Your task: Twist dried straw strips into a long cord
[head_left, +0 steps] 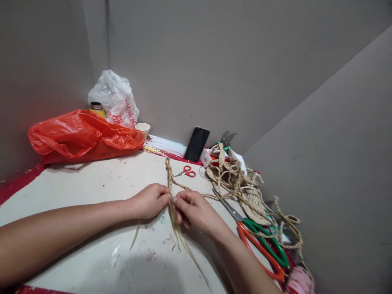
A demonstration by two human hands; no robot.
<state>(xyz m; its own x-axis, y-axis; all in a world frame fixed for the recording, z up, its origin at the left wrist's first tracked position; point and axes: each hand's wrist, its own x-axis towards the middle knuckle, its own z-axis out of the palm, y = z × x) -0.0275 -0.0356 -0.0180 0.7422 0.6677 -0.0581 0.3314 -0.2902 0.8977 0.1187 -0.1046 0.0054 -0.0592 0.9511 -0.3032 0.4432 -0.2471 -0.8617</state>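
Observation:
A braided straw cord [170, 175] runs down the middle of the white table, its upper end lying near the small scissors. My left hand [153, 200] is closed on the cord from the left side, thumb and fingers pinched together. From the right, my right hand [191, 208] pinches the cord's strands just below the braided part. Loose flat straw strands [186, 247] hang from between my hands toward the table's front. One thin strand [135, 236] sticks out below my left wrist. A thinner twisted cord [182, 186] leads off rightward behind my right hand.
Small red-handled scissors [187, 171] lie beyond my hands. Large scissors [260, 241] with orange and green handles lie beside my right forearm, near a heap of braided cord [232, 175]. A phone [197, 144] leans on the wall. A red plastic bag [82, 136] and paper cup [143, 130] stand back left.

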